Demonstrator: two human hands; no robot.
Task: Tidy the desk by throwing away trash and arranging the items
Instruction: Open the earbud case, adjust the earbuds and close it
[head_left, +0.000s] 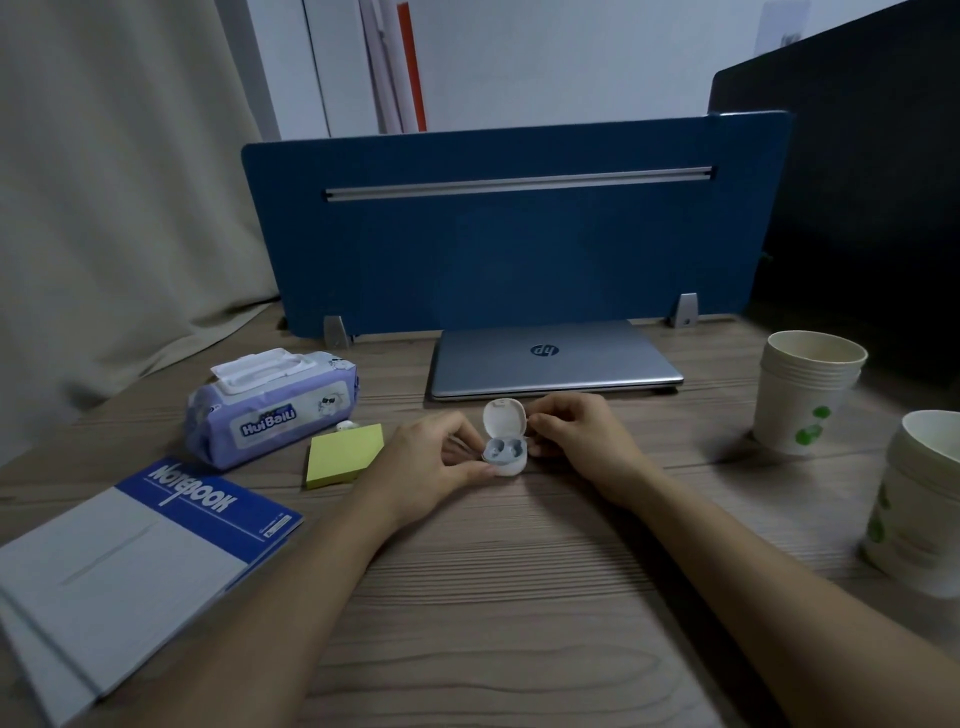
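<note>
A small white earbud case (505, 441) stands in the middle of the wooden desk (519, 597) with its lid flipped up. My left hand (431, 462) pinches the case's lower left side between thumb and fingers. My right hand (576, 426) is at the case's right edge with curled fingers that pinch at the lid or rim. A small white earbud-like piece (347, 426) lies between the wet wipes pack (275, 408) and the yellow sticky note pad (344, 454).
A shut silver laptop (553, 358) lies behind the case, against a blue desk divider (519, 234). Blue and white notebooks (135, 566) sit at the front left. Two stacks of paper cups (805, 395) (919, 504) stand at the right.
</note>
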